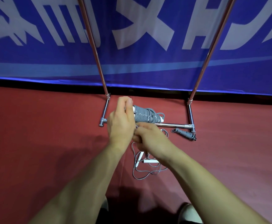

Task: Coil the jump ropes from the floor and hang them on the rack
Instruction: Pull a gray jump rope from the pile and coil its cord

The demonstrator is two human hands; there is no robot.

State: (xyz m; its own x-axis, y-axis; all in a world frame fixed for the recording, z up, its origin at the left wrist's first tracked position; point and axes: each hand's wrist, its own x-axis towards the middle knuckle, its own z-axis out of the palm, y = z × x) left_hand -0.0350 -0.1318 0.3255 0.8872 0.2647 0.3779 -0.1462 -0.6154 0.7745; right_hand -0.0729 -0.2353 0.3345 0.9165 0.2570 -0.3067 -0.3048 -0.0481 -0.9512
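My left hand grips the white handles of a grey jump rope, whose cord is wound in tight turns around them, held in the air. My right hand sits just below it with fingers curled around the loose end of the same cord. A second grey rope with white handles lies uncoiled on the red floor under my wrists. A third rope, wound up, lies on the floor by the right foot of the metal rack. The rack's two uprights rise out of view at the top.
A blue banner with white lettering hangs behind the rack, its lower edge meeting the red floor. My shoes show at the bottom edge of the view.
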